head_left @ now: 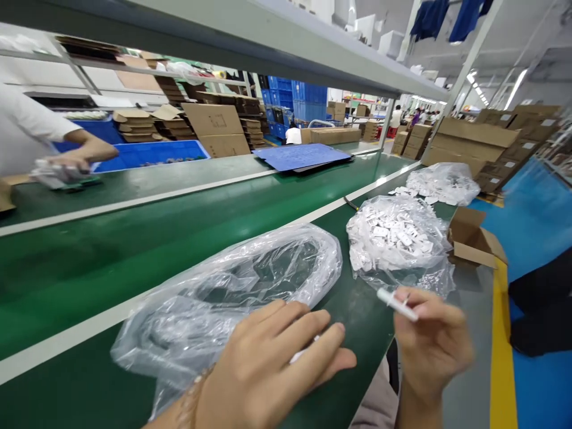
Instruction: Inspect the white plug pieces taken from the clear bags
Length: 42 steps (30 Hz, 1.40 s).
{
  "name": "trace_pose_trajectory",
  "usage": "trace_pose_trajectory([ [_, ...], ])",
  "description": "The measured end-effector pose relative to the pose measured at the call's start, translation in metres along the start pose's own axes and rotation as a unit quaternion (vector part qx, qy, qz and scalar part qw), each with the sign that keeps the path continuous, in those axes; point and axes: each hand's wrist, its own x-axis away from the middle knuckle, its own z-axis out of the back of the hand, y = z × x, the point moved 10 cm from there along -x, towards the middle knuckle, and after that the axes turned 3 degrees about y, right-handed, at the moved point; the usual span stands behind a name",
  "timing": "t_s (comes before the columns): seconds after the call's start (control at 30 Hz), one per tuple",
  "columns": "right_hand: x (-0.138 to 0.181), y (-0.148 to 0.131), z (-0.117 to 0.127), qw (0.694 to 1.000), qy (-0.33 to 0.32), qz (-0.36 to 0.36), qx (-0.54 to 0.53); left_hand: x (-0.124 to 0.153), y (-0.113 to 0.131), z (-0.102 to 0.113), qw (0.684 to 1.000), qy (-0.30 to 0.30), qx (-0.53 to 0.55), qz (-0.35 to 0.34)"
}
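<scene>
My left hand (277, 357) lies on the green bench with its fingers together over a small white piece (300, 354) that peeks out beneath them. It rests against a large clear plastic bag (232, 292) holding dark parts. My right hand (431, 342) is raised at the bench's near edge and pinches a small white part (397, 304) between thumb and fingers. Just beyond it sits a clear bag full of small white parts (395, 238).
A second bag of white parts (444, 182) lies farther right, an open cardboard box (473, 238) beside the bench edge. A green conveyor belt (134, 238) runs across. A person in white works at far left (67, 158). Blue sheet (301, 156) and stacked cartons stand behind.
</scene>
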Motion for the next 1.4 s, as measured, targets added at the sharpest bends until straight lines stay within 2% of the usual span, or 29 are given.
trace_pose_trajectory([
  [0.07,-0.028,0.012,0.026,0.988,0.091,0.067,0.106,0.001,-0.011,-0.003,0.998,-0.003,0.044,0.042],
  [0.1,-0.042,0.024,0.034,0.983,0.106,0.071,0.130,0.002,-0.017,-0.006,0.995,-0.007,0.078,0.068],
  [0.17,-0.064,0.051,0.037,0.981,0.068,0.048,0.178,0.009,-0.034,-0.015,0.977,-0.012,0.157,0.146],
  [0.23,-0.067,0.064,0.033,0.976,0.007,0.017,0.215,0.022,-0.055,-0.030,0.936,-0.018,0.239,0.257],
  [0.3,-0.049,0.055,0.022,0.974,-0.043,0.003,0.221,0.041,-0.073,-0.054,0.858,-0.029,0.338,0.386],
  [0.4,-0.002,0.017,-0.012,0.979,-0.117,0.015,0.169,0.072,-0.077,-0.093,0.689,-0.042,0.476,0.546],
  [0.43,0.012,0.003,-0.025,0.980,-0.137,0.028,0.142,0.080,-0.075,-0.102,0.644,-0.044,0.496,0.581],
  [0.47,0.024,-0.010,-0.038,0.981,-0.154,0.044,0.108,0.084,-0.072,-0.108,0.616,-0.042,0.506,0.603],
  [0.53,0.040,-0.026,-0.060,0.981,-0.174,0.071,0.053,0.087,-0.071,-0.112,0.598,-0.020,0.516,0.613],
  [0.67,0.042,-0.022,-0.074,0.982,-0.173,0.072,0.021,0.081,-0.070,-0.111,0.610,0.006,0.538,0.582],
  [0.83,0.033,-0.014,-0.065,0.983,-0.179,0.042,-0.007,0.076,-0.066,-0.111,0.668,-0.046,0.517,0.534],
  [1.0,0.035,-0.020,-0.062,0.988,-0.140,0.064,0.026,0.073,-0.067,-0.105,0.686,-0.009,0.500,0.528],
  [1.07,0.040,-0.022,-0.064,0.989,-0.125,0.075,0.037,0.070,-0.069,-0.100,0.704,-0.004,0.481,0.523],
  [1.23,0.054,-0.019,-0.064,0.991,-0.091,0.078,0.058,0.054,-0.072,-0.077,0.828,-0.010,0.361,0.430],
  [1.4,0.070,-0.003,-0.046,0.993,0.018,0.030,0.117,0.042,-0.057,-0.052,0.908,0.026,0.281,0.310],
])
